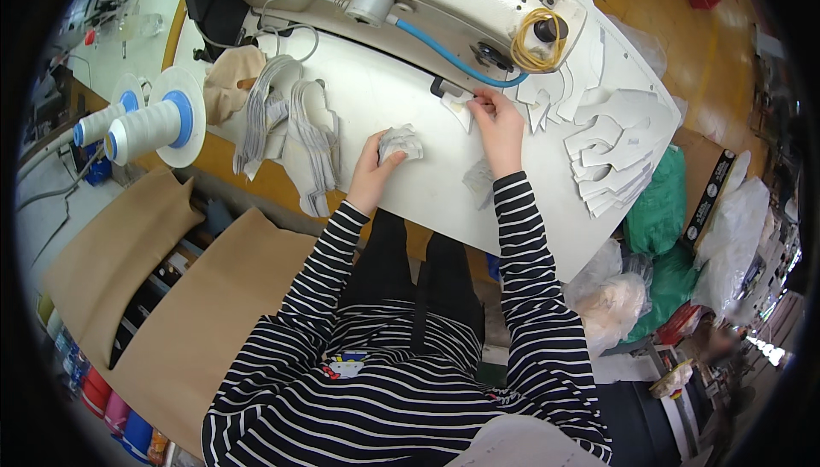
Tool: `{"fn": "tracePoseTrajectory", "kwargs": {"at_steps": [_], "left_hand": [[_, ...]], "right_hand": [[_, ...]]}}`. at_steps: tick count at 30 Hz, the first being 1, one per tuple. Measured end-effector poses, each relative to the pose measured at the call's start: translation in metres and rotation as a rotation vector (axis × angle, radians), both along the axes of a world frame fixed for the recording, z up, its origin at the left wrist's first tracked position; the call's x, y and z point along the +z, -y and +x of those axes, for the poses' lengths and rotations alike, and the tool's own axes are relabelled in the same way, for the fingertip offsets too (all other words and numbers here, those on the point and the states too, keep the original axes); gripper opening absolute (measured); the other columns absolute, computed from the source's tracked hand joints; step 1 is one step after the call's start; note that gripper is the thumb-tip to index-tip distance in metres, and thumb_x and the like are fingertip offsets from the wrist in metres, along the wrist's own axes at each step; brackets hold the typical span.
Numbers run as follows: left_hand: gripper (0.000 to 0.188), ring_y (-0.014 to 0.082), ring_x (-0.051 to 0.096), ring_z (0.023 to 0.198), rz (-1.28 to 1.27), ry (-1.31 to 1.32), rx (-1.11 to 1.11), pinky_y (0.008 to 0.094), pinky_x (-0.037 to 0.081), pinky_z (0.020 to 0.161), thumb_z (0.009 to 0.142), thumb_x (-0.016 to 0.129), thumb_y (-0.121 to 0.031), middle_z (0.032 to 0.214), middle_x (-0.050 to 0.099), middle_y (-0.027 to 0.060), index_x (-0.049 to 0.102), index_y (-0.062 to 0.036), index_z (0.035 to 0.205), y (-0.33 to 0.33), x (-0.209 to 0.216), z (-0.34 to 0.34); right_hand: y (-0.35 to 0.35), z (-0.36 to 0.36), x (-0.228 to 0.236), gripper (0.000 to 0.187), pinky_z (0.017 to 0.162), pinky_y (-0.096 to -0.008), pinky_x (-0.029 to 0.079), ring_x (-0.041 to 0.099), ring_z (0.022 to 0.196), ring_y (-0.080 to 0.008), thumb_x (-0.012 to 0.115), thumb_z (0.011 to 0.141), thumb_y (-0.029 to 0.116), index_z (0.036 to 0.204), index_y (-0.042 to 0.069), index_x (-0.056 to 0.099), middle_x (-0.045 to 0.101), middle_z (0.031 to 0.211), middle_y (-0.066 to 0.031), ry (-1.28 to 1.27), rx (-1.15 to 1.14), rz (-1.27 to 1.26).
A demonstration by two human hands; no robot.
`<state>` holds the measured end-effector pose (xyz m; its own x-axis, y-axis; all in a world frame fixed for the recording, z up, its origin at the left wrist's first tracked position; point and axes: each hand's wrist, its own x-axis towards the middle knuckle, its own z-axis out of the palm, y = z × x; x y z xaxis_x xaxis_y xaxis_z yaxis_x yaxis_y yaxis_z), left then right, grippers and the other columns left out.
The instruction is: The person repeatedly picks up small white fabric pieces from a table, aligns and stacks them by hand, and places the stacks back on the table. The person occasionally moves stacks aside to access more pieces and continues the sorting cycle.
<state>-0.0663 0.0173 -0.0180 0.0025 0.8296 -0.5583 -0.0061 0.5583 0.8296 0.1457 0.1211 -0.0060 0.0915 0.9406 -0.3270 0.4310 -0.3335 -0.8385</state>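
Note:
My left hand (369, 178) is closed round a small bundle of grey-white cut pieces (401, 140), held just above the white worktable (410, 189). Farther right, my right hand (500, 132) pinches the edge of a small white piece (458, 111) between thumb and fingertips. That piece lies beside a small dark and metal part (442, 88) at the foot of the sewing machine (444, 18). Another small grey-white heap (480, 182) rests on the table, left of my right wrist and partly behind it.
Layered white cut pieces (615, 149) spread over the table's right side. Grey-white bundles (309, 146) and a tan piece (232, 82) hang at the left edge. Large thread cones (147, 132) stand at far left, brown sheets (218, 313) below. Green bags (658, 211) sit right.

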Motion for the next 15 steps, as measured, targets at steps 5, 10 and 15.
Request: {"fn": "tracePoseTrajectory", "kwargs": {"at_steps": [5, 10, 15], "left_hand": [[0.044, 0.0229, 0.050, 0.110, 0.160, -0.480, -0.172, 0.0312, 0.038, 0.099, 0.092, 0.059, -0.015, 0.115, 0.051, 0.0152, 0.043, 0.0049, 0.127, -0.007, 0.000, 0.008], [0.039, 0.0305, 0.049, 0.108, 0.300, -0.631, -0.113, 0.0360, 0.039, 0.097, 0.089, 0.058, -0.010, 0.113, 0.047, 0.0185, 0.045, 0.0032, 0.123, 0.005, 0.003, 0.029], [0.046, 0.0302, 0.042, 0.117, 0.427, -0.825, -0.180, 0.0427, 0.028, 0.099, 0.082, 0.063, -0.006, 0.119, 0.048, 0.0139, 0.048, -0.0054, 0.125, 0.019, -0.012, 0.057]], "right_hand": [[0.041, 0.024, 0.002, 0.040, 0.089, -0.0343, 0.045, 0.055, 0.099, -0.0274, 0.069, 0.082, 0.013, 0.118, -0.001, 0.058, 0.057, 0.108, -0.0149, 0.233, 0.092, 0.223], [0.111, 0.040, 0.013, 0.065, 0.097, -0.0412, 0.038, 0.047, 0.111, -0.0363, 0.072, 0.080, 0.018, 0.134, -0.001, 0.042, 0.049, 0.118, -0.0194, 0.353, 0.115, 0.059], [0.133, 0.030, 0.002, 0.051, 0.088, -0.0362, 0.045, 0.053, 0.102, -0.0312, 0.071, 0.079, 0.010, 0.125, 0.000, 0.051, 0.051, 0.109, -0.0163, 0.197, 0.099, 0.117]]}}
